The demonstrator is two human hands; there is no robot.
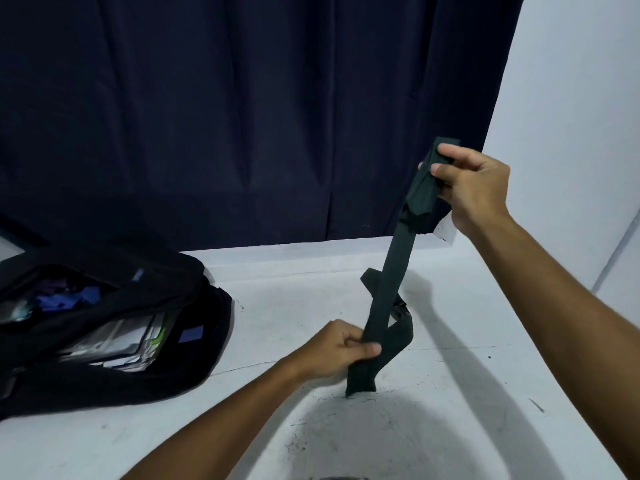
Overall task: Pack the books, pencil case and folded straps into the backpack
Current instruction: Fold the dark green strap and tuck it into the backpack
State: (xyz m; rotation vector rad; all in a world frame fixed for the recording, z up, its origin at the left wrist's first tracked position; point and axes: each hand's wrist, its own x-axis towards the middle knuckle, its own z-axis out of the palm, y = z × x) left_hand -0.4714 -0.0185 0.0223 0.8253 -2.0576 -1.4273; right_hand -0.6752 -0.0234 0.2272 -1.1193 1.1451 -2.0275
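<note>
Right of centre in the frame, a black strap [393, 271] hangs stretched between the right hand [474, 188], whose grip is pinched on its bunched top end, and the left hand [341, 348], clamped round its lower loop above the white counter [450, 393]. It looks light, limp and floppy, so it is best held at the folds. The open backpack [114, 327] lies at lower left with books [135, 341] inside.

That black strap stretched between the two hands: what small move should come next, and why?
Probably bring the right hand down toward the left hand, doubling the strap over. It hangs long and loose between them, only its top end bunched, so it looks too long to pack yet. The backpack lies open on the white table, papers already inside.
</note>
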